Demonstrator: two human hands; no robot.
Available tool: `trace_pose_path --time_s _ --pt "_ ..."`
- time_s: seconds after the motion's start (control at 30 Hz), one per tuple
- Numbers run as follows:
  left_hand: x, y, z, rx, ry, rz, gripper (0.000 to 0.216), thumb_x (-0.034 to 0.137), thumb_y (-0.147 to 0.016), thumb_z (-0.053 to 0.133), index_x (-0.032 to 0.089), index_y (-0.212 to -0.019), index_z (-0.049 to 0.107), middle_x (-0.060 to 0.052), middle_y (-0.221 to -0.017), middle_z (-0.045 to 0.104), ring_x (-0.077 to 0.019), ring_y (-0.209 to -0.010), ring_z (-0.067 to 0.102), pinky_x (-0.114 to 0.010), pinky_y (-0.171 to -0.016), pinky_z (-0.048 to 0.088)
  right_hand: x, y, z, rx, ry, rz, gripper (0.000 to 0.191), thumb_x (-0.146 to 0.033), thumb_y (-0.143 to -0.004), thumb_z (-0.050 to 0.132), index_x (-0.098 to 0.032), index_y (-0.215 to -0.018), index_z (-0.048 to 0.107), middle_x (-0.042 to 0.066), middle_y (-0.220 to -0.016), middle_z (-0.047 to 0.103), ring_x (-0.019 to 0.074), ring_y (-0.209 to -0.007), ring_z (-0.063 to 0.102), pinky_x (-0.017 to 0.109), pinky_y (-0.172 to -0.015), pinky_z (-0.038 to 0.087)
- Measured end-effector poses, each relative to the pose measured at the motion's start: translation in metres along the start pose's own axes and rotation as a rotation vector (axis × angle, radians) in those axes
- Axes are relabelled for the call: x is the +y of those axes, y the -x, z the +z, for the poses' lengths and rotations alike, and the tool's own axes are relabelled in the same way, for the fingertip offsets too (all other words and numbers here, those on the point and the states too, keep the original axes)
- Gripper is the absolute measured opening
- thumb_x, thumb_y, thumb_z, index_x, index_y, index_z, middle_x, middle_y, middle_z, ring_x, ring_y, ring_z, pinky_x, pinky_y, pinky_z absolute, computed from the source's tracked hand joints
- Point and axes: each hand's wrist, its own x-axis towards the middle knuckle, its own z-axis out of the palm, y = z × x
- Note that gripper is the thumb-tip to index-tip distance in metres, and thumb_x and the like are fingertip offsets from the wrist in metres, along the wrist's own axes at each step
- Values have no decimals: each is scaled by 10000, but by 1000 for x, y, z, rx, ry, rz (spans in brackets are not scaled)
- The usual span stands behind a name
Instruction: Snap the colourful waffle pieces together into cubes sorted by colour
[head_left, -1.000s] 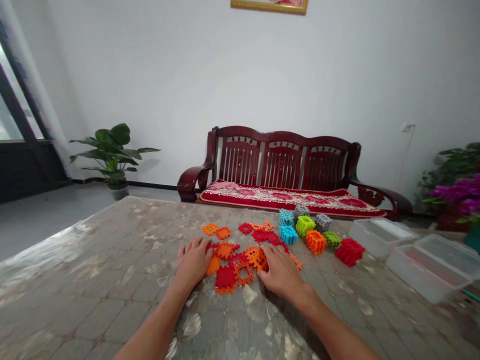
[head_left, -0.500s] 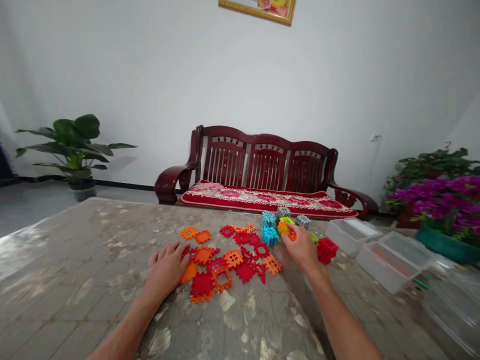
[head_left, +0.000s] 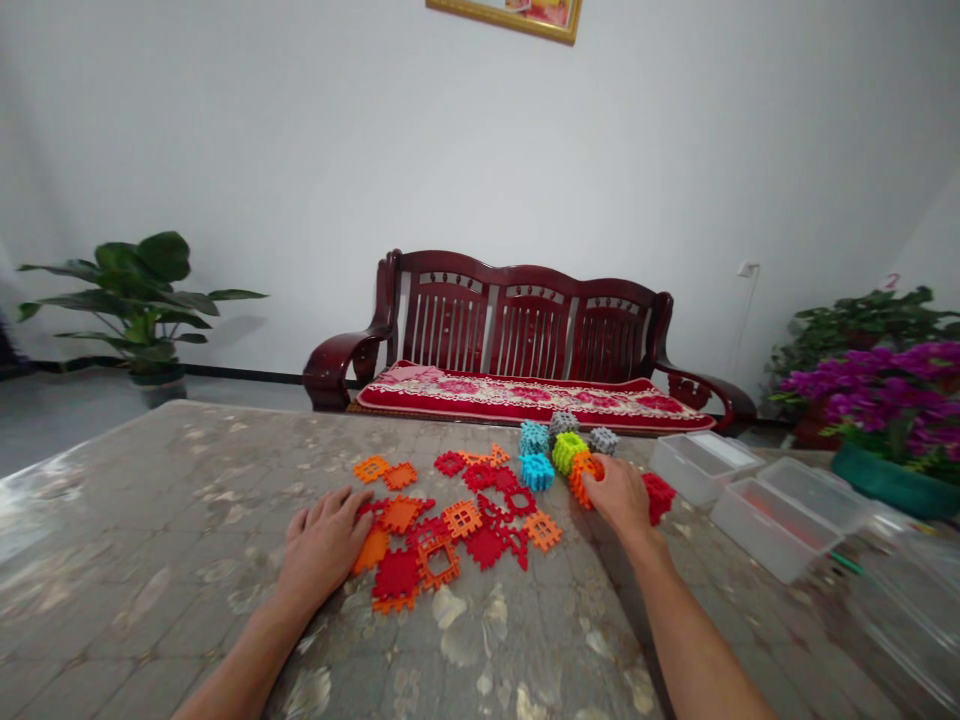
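Note:
My right hand (head_left: 624, 497) grips a stack of orange interlocking building tiles (head_left: 580, 480) between thumb and fingers, low over the table. Just beyond it is a lime-green stack (head_left: 569, 453), with blue stacks (head_left: 537, 471) to its left and grey stacks (head_left: 564, 424) behind. A red stack (head_left: 661, 494) is partly hidden behind my right hand. My left hand (head_left: 322, 545) lies palm down with fingers loosely spread, at the left edge of the scattered tiles. Its fingertips are close to a flat orange tile (head_left: 372, 550). Loose red tiles (head_left: 397, 572) and orange window tiles (head_left: 463, 518) overlap between the hands.
Clear plastic boxes (head_left: 776, 527) stand on the right of the patterned table (head_left: 495, 665). Beyond them is a teal pot (head_left: 892, 482) of purple flowers. A dark red wooden bench (head_left: 529, 330) stands behind the table, and a potted plant (head_left: 150, 300) at the left.
My right hand has moved slightly right and nearer with the orange stack, away from the green stack, which now shows more fully. My left hand stays in nearly the same place.

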Motion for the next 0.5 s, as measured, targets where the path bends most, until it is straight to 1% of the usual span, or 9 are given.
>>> trace_pose_path --time_s 0.3,0.43,0.5 --pt "1 0 -1 2 -3 0 449 357 -954 348 291 -1312 609 -69 -1434 558 -245 -1364 458 -463 -1144 269 -1 5 -4 -2 25 14 354 -337 -855 530 -209 -1135 704 120 -1038 713 266 -1002 627 342 -860 427" --pt "1 0 -2 -12 -1 -1 447 360 -957 346 290 -1312 609 -67 -1441 550 -244 -1366 456 -459 -1145 268 -1 6 -4 -24 20 26 354 -355 -862 513 -215 -1129 700 119 -1071 704 272 -1023 621 346 -853 432" --pt "1 1 -3 -5 -2 7 446 358 -959 344 292 -1313 607 -67 -1442 549 -241 -1362 460 -456 -1145 267 -1 6 -4 -42 9 46 378 -367 -859 518 -210 -1162 681 125 -1095 698 280 -1032 625 350 -844 440"
